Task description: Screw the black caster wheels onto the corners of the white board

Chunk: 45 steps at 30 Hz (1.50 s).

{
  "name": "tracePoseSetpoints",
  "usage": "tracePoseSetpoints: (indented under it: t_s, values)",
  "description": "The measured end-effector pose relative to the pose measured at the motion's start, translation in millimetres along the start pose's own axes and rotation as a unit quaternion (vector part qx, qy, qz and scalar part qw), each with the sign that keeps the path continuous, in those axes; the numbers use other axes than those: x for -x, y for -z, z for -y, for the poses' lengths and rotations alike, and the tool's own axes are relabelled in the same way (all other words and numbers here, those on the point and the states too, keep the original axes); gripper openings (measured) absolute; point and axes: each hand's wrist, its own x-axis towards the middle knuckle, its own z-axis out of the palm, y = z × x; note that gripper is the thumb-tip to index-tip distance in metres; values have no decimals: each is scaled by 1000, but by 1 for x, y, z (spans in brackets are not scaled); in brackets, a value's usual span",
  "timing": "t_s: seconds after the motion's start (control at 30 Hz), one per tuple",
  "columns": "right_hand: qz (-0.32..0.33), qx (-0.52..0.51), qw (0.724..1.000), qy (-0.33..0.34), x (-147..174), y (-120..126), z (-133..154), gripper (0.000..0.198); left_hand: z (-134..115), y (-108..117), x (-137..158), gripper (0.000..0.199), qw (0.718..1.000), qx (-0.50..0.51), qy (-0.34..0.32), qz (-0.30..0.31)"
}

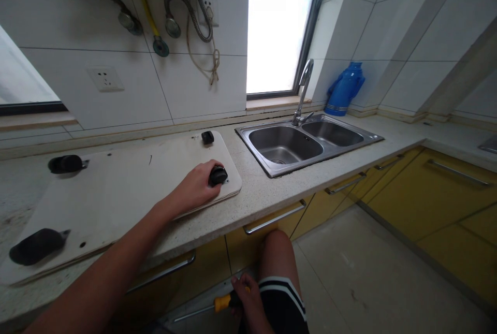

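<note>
My left hand (199, 185) was curled round a black foot (218, 175) at the front right corner of the pale board (116, 184), fingers over the far side and thumb on the near side. My right hand (250, 295), low by my lap, was closed on the handle of a screwdriver (222, 303), its shaft pointing off to my left. Down there it was dim, so I couldn't tell how tightly those fingers held.

The board lay flat on the table (258, 194), with three more black pieces near its other corners. I judged it stiff and fairly heavy for its length, its smooth face apt to slide under a palm; the rim, gripped near both ends, seemed the better hold. The foot looked hard and compact, best pinched by its sides.

The board's front edge ran close to the table's front edge, leaving little margin above the drawer handle (275, 217) and my bare knee (279, 251). Behind it the wall was near. To the right, bare table separated its rounded end from the sink (334, 153), giving some sideways room.
</note>
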Motion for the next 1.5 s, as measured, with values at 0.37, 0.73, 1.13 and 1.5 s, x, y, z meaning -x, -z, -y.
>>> tracePoseSetpoints:
  t_s: [0.37,0.73,1.13,1.5]
  values:
    - [5,-1,1000,5,-2,1,-2,86,-1,1,1,38,1000,4,-2,7]
    - [1,5,1000,19,-4,3,-4,86,6,-9,4,51,1000,-6,-19,-6]
    - [4,34,999,11,-4,5,-6,89,-5,-20,10,59,997,-59,8,-39]
    - [-25,66,997,8,-11,5,-4,98,2,10,30,71,991,-79,-15,-111]
